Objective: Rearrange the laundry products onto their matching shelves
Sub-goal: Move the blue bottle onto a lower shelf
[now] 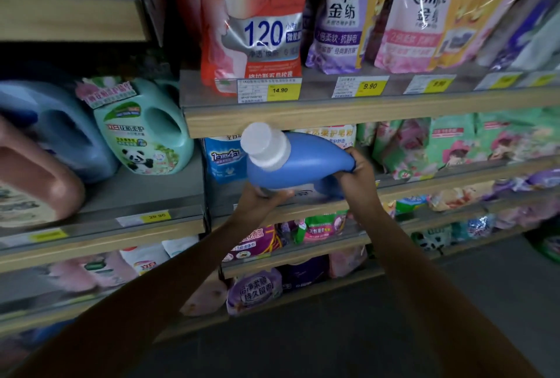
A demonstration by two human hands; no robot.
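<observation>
Blue, with one white cap (265, 146), a single bottle (306, 162) lies tilted in two hands before the shelf (439, 182): the left hand (260, 200) curls its fingers under the body, and the right hand (359, 176) wraps its fingers round the handle end. Beside it stand three jugs: one blue jug (60, 129), one green jug (142, 129), one pink jug (33, 184).

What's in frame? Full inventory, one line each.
blue bottle: 1, blue with white cap, centre, tilted, held
red pouch: 1, red and silver, top shelf
Comfort pouches: 2, purple and pink, right of red pouch
green jug: 1, mint green, left shelf
light-blue jug: 1, left of green jug
pink jug: 1, far left, cut off
green pouches: several, shelf right of bottle
lower pouches: many, purple, pink, green; blurred
price tags: several, yellow, shelf edges
left hand: holds bottle from below
right hand: grips bottle's far end
</observation>
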